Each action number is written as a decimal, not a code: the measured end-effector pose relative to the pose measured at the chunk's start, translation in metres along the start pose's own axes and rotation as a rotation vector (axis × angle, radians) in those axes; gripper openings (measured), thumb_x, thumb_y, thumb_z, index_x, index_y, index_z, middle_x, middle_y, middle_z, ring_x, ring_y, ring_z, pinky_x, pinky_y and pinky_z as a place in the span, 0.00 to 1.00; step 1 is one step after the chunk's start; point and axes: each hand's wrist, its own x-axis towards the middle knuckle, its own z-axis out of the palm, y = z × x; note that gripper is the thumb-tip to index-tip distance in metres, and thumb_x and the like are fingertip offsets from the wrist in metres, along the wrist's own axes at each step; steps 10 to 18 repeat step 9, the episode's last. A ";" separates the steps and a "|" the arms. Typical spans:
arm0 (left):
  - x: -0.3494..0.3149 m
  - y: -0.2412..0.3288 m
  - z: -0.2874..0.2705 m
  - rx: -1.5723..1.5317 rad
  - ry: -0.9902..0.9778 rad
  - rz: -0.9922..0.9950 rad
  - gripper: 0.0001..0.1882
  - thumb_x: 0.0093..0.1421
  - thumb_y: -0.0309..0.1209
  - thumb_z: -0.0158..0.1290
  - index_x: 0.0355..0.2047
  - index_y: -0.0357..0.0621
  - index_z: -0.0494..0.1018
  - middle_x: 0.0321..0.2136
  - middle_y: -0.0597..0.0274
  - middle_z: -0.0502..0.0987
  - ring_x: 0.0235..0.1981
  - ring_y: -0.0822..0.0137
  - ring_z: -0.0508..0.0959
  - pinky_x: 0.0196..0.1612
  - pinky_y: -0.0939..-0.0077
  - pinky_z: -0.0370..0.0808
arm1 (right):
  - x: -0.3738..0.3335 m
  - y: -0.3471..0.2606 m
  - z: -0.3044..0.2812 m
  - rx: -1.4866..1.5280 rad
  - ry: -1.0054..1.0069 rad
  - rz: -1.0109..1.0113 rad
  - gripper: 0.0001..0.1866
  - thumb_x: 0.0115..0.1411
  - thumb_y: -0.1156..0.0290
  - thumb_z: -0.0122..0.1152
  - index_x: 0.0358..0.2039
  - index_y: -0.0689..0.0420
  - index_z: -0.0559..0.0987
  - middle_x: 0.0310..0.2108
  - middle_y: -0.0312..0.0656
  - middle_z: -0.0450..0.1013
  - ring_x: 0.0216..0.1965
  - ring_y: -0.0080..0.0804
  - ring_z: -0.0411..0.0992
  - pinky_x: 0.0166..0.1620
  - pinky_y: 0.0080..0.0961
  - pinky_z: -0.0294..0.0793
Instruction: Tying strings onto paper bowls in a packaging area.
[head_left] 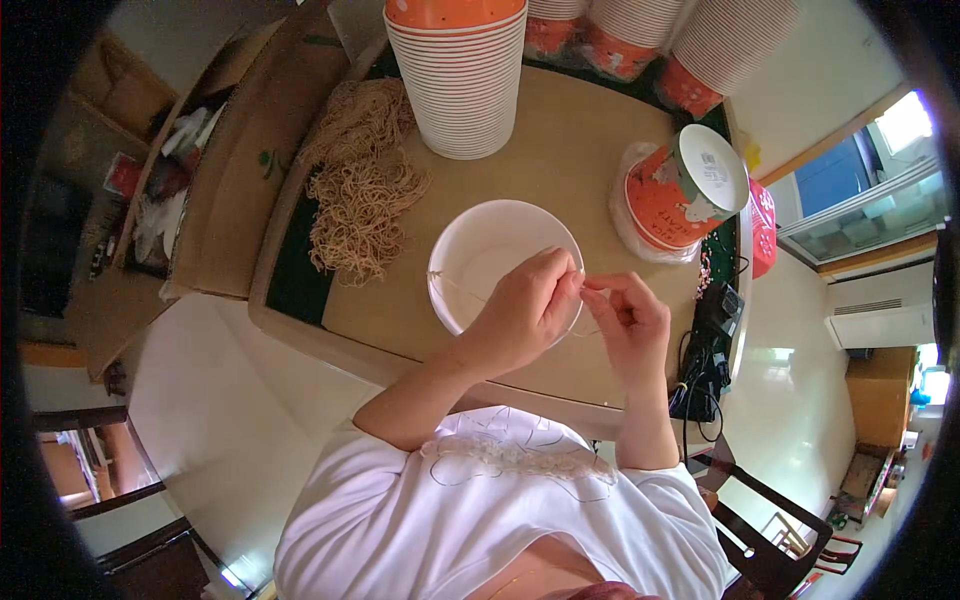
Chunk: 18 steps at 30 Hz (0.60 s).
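Note:
Over the right rim of a white paper bucket (490, 235), my left hand (525, 305) and my right hand (637, 318) meet fingertip to fingertip. Both are closed in a pinch on a thin beige string (460, 288). The string crosses the bucket's mouth from a small knot at its left rim toward my left hand. A loose end hangs below my fingers on the right. What exactly sits between the fingertips is too small to make out. Left of the bucket lies a tangled heap of beige strings (365, 190).
Behind the bucket rises a tall stack of white and orange buckets (455, 90). More stacks (735, 50) line the back of the table. Orange tubs (665, 195) stand at right, near black cables (700, 370). A cardboard box (235, 170) adjoins the table's left side.

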 end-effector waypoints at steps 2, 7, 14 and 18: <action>-0.001 -0.002 0.002 -0.044 0.000 -0.002 0.08 0.65 0.28 0.44 0.30 0.37 0.62 0.23 0.56 0.66 0.24 0.63 0.67 0.30 0.70 0.66 | 0.000 0.007 0.002 0.133 0.028 0.111 0.02 0.55 0.77 0.64 0.30 0.59 0.79 0.13 0.28 0.60 0.15 0.14 0.54 0.20 0.16 0.51; 0.000 -0.004 0.005 -0.101 -0.027 -0.078 0.04 0.66 0.26 0.42 0.34 0.38 0.63 0.26 0.57 0.67 0.28 0.64 0.68 0.34 0.73 0.67 | 0.004 0.025 0.006 0.248 0.069 0.161 0.02 0.55 0.78 0.64 0.30 0.59 0.81 0.14 0.23 0.57 0.18 0.10 0.51 0.21 0.14 0.47; 0.000 -0.006 0.005 -0.109 -0.032 -0.092 0.05 0.66 0.27 0.43 0.35 0.39 0.63 0.26 0.58 0.67 0.28 0.64 0.69 0.35 0.73 0.67 | 0.005 0.026 0.008 0.364 0.072 0.182 0.03 0.55 0.78 0.64 0.31 0.58 0.82 0.14 0.23 0.58 0.18 0.09 0.51 0.21 0.12 0.47; 0.000 -0.006 0.005 -0.109 -0.032 -0.092 0.05 0.66 0.27 0.43 0.35 0.39 0.63 0.26 0.58 0.67 0.28 0.64 0.69 0.35 0.73 0.67 | 0.005 0.026 0.008 0.364 0.072 0.182 0.03 0.55 0.78 0.64 0.31 0.58 0.82 0.14 0.23 0.58 0.18 0.09 0.51 0.21 0.12 0.47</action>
